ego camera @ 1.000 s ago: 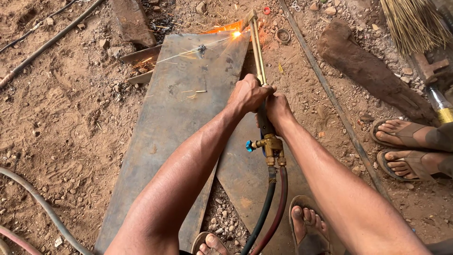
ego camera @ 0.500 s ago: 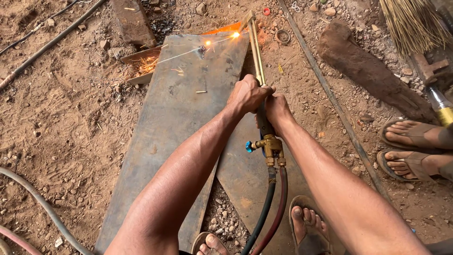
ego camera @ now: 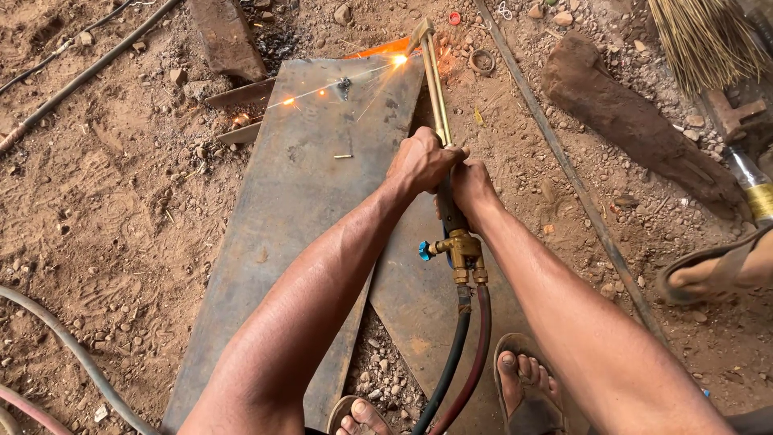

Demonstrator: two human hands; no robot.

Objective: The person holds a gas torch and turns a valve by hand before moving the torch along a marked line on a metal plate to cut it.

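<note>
Both hands wrapped round the handle of a brass cutting torch [ego camera: 439,105], held low over a long grey steel plate [ego camera: 298,234] lying flat on the dirt ground [ego camera: 105,201]

Left hand [ego camera: 420,161] closed in a fist over the front of the handle, knuckles up; right hand [ego camera: 471,187] curled shut just behind it, the two touching

Thin brass tubes running from the hands up to the torch tip [ego camera: 420,32] at the plate's far right corner, a bright flame [ego camera: 398,59] there, orange glow along the far edge, sparks [ego camera: 288,102] streaking leftward across the plate's far end

Brass valve block [ego camera: 460,251] with a blue knob [ego camera: 424,251] just below the right hand; two hoses [ego camera: 467,338], one dark, one red, dropping from it toward the near edge, side by side

A second steel sheet [ego camera: 419,298] under the right edge of the plate, beneath the forearms

Sandalled foot [ego camera: 527,387] at the bottom, just right of the hoses; toes of the other foot [ego camera: 358,417] at the bottom edge

Another person's sandalled foot [ego camera: 717,270] at the right edge

Thin steel rod [ego camera: 564,161] slanting across the ground right of the torch, a rusty lump of metal [ego camera: 628,121] beyond it, broom bristles [ego camera: 704,36] in the top right corner

Grey hose [ego camera: 72,346] curving through the lower left
</note>
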